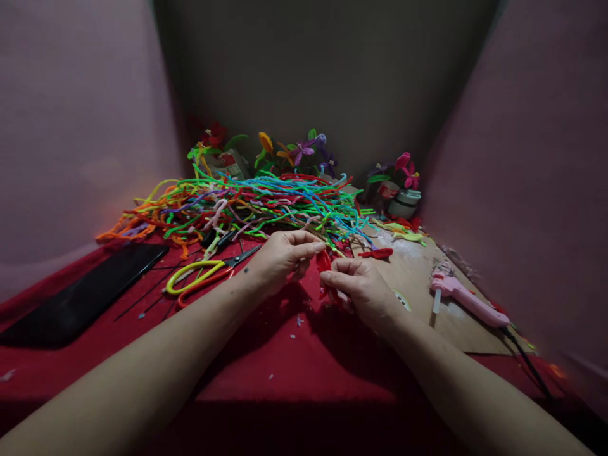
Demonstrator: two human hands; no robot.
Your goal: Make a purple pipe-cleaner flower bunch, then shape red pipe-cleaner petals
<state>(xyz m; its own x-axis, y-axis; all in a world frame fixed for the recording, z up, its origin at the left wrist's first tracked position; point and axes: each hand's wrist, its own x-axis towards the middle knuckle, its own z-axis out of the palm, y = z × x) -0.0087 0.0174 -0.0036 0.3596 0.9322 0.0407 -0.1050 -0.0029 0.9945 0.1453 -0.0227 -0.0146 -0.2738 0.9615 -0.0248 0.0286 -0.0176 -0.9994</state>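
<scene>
Both hands meet over the middle of the red cloth. Between them is a red fuzzy piece, partly hidden by the fingers. My left hand pinches its upper end with thumb and forefinger. Lower down, my right hand grips the same piece with its fingers closed. Just beyond the hands lies a heap of coloured pipe cleaners. Another red fuzzy piece rests on the board behind my right hand. Scissors with yellow and orange handles lie left of my left hand.
A pink glue gun lies on the board at right, its cable running toward the front. At left is a black tablet-like slab. Fuzzy flowers and a small jar stand behind the heap. The red cloth covers the table.
</scene>
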